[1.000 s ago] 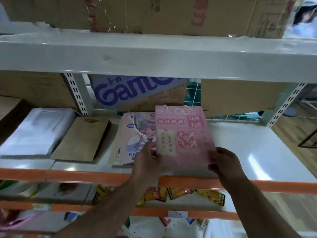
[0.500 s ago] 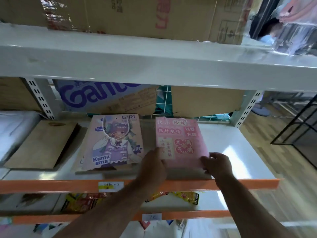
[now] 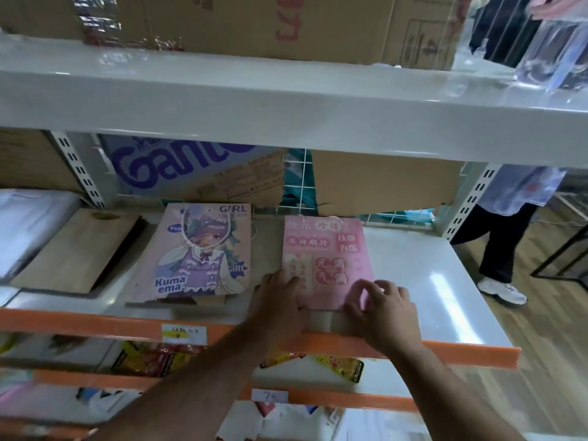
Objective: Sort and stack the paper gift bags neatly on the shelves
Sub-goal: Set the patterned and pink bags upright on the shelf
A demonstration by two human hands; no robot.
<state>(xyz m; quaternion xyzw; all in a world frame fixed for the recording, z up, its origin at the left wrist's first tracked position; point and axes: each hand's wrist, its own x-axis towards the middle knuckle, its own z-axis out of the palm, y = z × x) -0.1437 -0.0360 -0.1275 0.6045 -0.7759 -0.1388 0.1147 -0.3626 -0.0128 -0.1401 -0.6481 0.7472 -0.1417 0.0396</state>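
Left hand [image 3: 281,302] lies flat, fingers straight, on the 7 o'clock corner of the pink gift bag [image 3: 327,249]; right hand [image 3: 386,308] rests bent fingers on its 5 o'clock corner, and whether they pinch the edge cannot be told. The bag lies flat near the front of the white shelf [image 3: 429,281], with the anime-print gift bag [image 3: 203,249] just beside it at 9 o'clock and a brown paper bag [image 3: 73,249] farther out that way.

A pink paper gift bag [image 3: 327,262] printed with red and white Chinese characters lies flat by the shelf's [image 3: 429,281] front edge. Just left of it lies a flat purple cartoon-girl bag [image 3: 203,249] with a white cord handle. Further left is a plain brown bag [image 3: 79,249].
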